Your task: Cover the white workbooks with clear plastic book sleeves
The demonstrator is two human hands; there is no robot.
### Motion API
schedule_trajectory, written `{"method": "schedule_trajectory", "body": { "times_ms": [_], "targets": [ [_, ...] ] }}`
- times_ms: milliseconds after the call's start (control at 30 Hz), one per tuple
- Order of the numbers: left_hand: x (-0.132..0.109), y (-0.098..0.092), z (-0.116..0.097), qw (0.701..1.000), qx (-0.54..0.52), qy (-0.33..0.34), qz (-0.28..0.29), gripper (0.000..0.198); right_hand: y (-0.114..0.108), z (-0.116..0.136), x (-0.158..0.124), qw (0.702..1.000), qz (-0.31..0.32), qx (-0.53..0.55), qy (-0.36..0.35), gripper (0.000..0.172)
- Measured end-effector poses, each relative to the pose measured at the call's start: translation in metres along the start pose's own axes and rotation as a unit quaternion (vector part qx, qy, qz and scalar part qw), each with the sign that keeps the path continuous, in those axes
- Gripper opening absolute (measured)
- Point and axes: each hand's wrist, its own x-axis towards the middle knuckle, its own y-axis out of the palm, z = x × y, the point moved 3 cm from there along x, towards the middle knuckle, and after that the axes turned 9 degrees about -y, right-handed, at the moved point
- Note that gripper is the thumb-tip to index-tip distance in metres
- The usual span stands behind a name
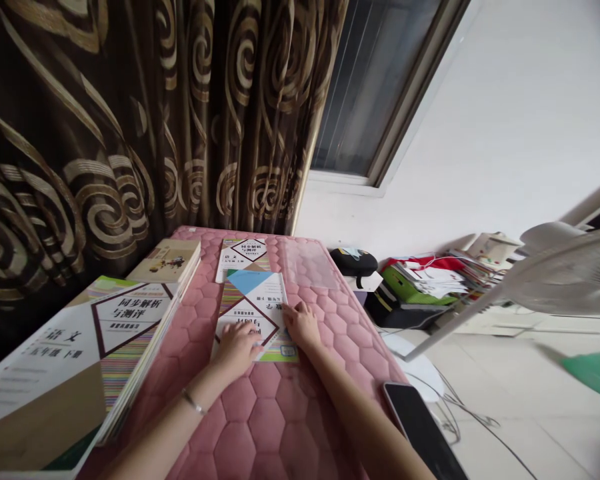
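Note:
A workbook (253,300) with a white, blue and striped cover and a dark diamond frame lies on the pink padded tabletop. My left hand (237,348) rests on the lower left of its cover, fingers spread and stretched out. At the workbook's right edge is my right hand (303,325), its fingers bent over the edge onto the cover; the thumb is hard to make out. Just beyond it lies a second booklet (245,252) of similar design, partly covered by the workbook. A metal bracelet (194,402) circles my left wrist.
A thick stack of books (80,360) stands on the left, with a tan book (165,260) behind. A phone (423,427) lies at the right edge. A clear plastic sheet (310,263) lies far right. Beyond are a fan (565,270), cables, piled papers (425,277) and a curtain (205,113).

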Motion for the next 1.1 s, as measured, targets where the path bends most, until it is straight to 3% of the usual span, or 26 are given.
{"method": "schedule_trajectory", "body": {
  "times_ms": [67, 200, 300, 433, 567, 733, 867, 1100],
  "targets": [
    [-0.017, 0.000, -0.003, 1.000, -0.020, -0.001, 0.012, 0.021, -0.006, 0.018, -0.019, 0.998, -0.019, 0.023, -0.050, 0.030],
    [-0.040, -0.004, 0.010, 0.999, -0.022, -0.044, -0.001, 0.025, -0.006, 0.053, -0.063, 0.982, -0.035, 0.101, -0.156, 0.025],
    [-0.045, -0.004, 0.015, 0.998, -0.022, -0.062, -0.011, 0.025, 0.003, 0.066, -0.075, 0.981, -0.039, 0.110, -0.158, 0.027],
    [-0.044, -0.003, 0.012, 0.997, -0.016, -0.065, -0.029, 0.021, 0.011, 0.069, -0.070, 0.982, -0.038, 0.109, -0.149, 0.023],
    [-0.048, -0.012, 0.015, 0.998, 0.003, -0.058, -0.040, 0.019, 0.003, 0.058, -0.070, 0.979, -0.034, 0.126, -0.154, 0.018],
    [-0.062, -0.034, 0.041, 0.993, 0.044, -0.102, -0.045, 0.019, -0.006, 0.014, -0.082, 0.987, -0.022, 0.098, -0.126, 0.018],
    [-0.069, -0.038, 0.058, 0.993, 0.046, -0.102, -0.024, 0.023, -0.005, -0.014, -0.091, 0.989, -0.018, 0.071, -0.131, 0.025],
    [-0.067, -0.033, 0.066, 0.996, 0.029, -0.079, -0.013, 0.026, 0.000, -0.019, -0.092, 0.989, 0.012, 0.065, -0.133, 0.030]
  ]
}}
